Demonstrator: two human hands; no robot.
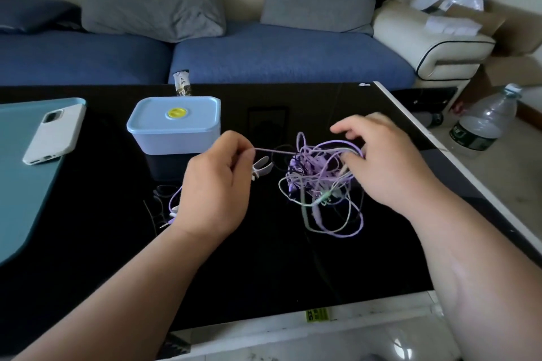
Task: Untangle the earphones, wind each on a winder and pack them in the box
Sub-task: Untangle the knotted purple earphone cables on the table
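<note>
Left hand: the left hand (217,184) is over the middle of the table, thumb and forefinger pinched on a purple cord (274,151); the other fingers are curled under.
Cord: it runs taut from the pinch rightward into the earphones.
Right hand: the right hand (390,161) is at the upper right of the knot, lower fingers curled into the strands and holding them, forefinger raised and slightly blurred.
Earphones: the earphones (319,182) are a knot of purple, pale green and dark strands lying on the table between the hands, loops trailing toward the near side.
Loose end: a purple loop with a plug (164,225) lies just left of the left wrist.
Winder: a white winder (262,167) lies beside the left hand's knuckles, near the knot.
Box: the pale blue box (174,126) stands behind the left hand, lid on, with a yellow round cap on top.
Table edges: the black glossy table (264,272) has a white-trimmed right edge running diagonally close by the right forearm; the far edge meets the sofa (278,56); the near edge crosses under both forearms.
Open room: bare black top shows between the forearms.
Left side: a white phone (54,135) rests on a teal mat (23,184), well apart from the box.
Writing: a yellow-green sticker (319,315) at the near edge and a packet (181,83) behind the box carry marks too small to read; the bottle (484,123) on the floor has a dark green label, unreadable.
</note>
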